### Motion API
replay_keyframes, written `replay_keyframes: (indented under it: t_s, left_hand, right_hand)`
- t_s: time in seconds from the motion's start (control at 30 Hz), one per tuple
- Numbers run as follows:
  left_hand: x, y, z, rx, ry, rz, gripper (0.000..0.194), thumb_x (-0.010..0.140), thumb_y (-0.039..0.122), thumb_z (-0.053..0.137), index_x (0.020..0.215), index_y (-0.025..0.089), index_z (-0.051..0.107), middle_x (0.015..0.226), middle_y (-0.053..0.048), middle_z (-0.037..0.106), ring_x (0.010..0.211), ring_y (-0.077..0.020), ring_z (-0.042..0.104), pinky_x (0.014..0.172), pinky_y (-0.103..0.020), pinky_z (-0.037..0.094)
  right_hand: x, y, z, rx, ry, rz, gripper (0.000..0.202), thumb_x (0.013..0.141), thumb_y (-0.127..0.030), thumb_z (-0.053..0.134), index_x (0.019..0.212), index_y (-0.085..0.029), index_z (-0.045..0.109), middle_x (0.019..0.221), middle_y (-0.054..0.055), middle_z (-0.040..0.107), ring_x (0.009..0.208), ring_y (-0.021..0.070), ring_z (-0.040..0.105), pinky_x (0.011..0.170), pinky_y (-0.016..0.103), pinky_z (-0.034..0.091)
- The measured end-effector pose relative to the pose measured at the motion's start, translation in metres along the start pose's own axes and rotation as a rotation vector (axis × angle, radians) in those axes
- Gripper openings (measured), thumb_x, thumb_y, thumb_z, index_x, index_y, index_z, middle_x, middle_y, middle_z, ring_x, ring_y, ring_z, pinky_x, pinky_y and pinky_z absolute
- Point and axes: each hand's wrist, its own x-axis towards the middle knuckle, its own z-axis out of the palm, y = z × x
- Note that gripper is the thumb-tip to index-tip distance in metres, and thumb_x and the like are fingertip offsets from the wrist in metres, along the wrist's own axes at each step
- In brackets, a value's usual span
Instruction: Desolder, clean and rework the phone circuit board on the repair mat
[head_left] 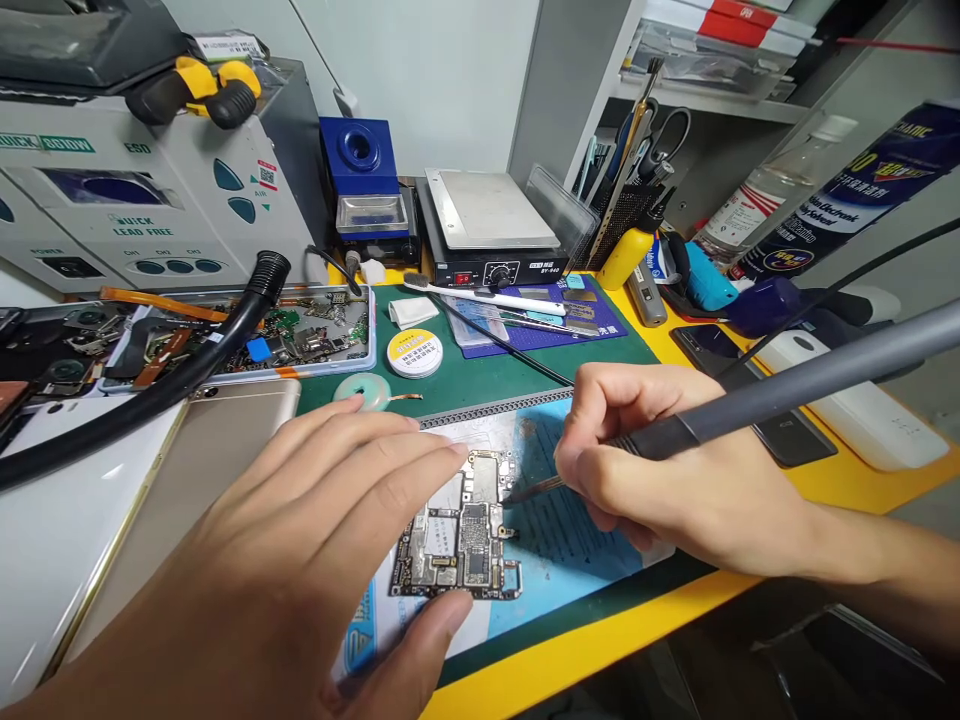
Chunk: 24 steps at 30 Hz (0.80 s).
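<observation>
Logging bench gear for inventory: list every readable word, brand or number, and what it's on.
"QUICK LEAD FREE": grey station
"ESD": same station
"AIR": same
"POWER": same
"CH1", "CH2", "CH3": same
"BY-940": flat-plate unit
"OPEN": red-labelled box
"Electronic": dark blue spray can
Station's top-left model text is cut off by the frame edge.
Too small or blurred: circuit board, round tin lid, clear bottle, remaining can print.

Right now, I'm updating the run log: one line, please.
left hand: at circuit board | right hand: gripping slim tool, tip at board's right edge | beneath board: printed sheet
</observation>
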Motion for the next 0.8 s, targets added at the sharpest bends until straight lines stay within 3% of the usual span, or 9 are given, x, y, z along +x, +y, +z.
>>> replay_keyframes:
  t_s: [0.33,0.6,0.8]
  left_hand:
    - [-0.0011,0.0005,0.0021,0.000,-0.004,-0.014,0.053,0.096,0.037,0.072,0.146,0.024,0.064,0.143,-0.005,0.076,0.134,-0.0325,0.070,0.129,-0.048,0.047]
    - [-0.0016,0.0017,-0.0017,0.011,-0.017,0.002,0.052,0.096,0.035,0.071,0.145,0.021,0.063,0.145,-0.005,0.072,0.140,-0.0287,0.063,0.143,-0.035,0.022]
    - [-0.0015,0.0004,-0.0013,-0.003,-0.018,0.005,0.050,0.097,0.034,0.072,0.145,0.022,0.063,0.144,-0.004,0.073,0.139,-0.0281,0.062,0.141,-0.035,0.024]
  right_hand:
    - [0.0002,-0.0035,0.0008,-0.005,-0.003,0.055,0.021,0.072,-0.006,0.074,0.065,-0.022,0.061,0.050,-0.006,0.066,0.035,0.0070,0.051,0.032,0.014,0.038]
    - [-0.0002,-0.0049,0.0001,0.024,-0.010,0.090,0.022,0.071,-0.007,0.075,0.064,-0.022,0.060,0.050,-0.006,0.065,0.036,0.0073,0.050,0.033,0.015,0.038]
    - [-0.0009,-0.0041,0.0005,0.026,-0.002,0.078,0.022,0.072,-0.007,0.073,0.064,-0.022,0.060,0.049,-0.006,0.065,0.035,0.0075,0.051,0.033,0.015,0.038]
